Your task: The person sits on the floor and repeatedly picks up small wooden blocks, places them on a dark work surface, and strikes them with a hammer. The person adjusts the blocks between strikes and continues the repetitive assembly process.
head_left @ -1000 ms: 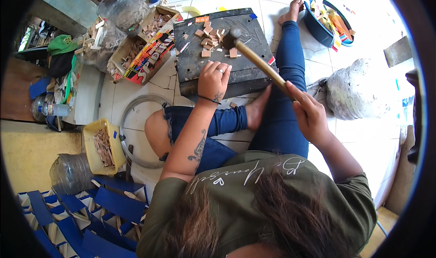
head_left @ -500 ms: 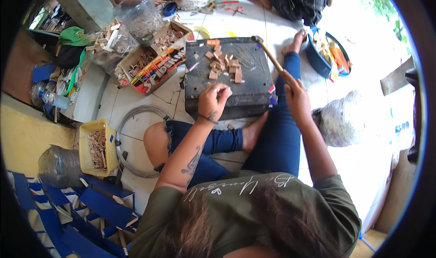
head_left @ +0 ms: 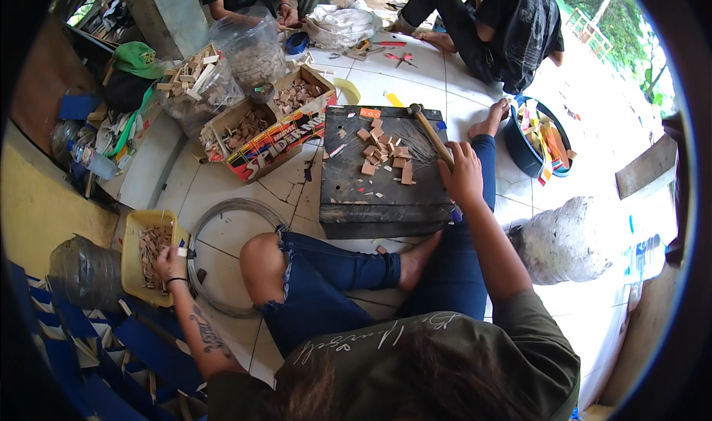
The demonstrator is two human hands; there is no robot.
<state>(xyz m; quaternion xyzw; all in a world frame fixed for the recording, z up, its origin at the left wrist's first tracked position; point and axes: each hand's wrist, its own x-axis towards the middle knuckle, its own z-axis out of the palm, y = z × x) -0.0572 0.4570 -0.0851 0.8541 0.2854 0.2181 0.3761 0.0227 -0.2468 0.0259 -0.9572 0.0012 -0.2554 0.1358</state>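
My right hand is closed round the wooden handle of a hammer, whose head lies over the far right part of a black block. Small brown wood pieces lie in a loose group on that block, beside several thin wire pins. My left hand is at the right rim of a yellow bin, fingers closed on a small white piece. Small wood pieces fill part of the bin.
A divided carton of wood pieces stands left of the block. Coiled wire lies on the tiles. A dark blue basin of colourful scraps and a filled plastic sack are at right. Two other people sit at the far side; pliers lie near them.
My left hand has gone from the block's near edge down left to the yellow bin. The hammer has been lowered onto the block, still in my right hand. The view has shifted.
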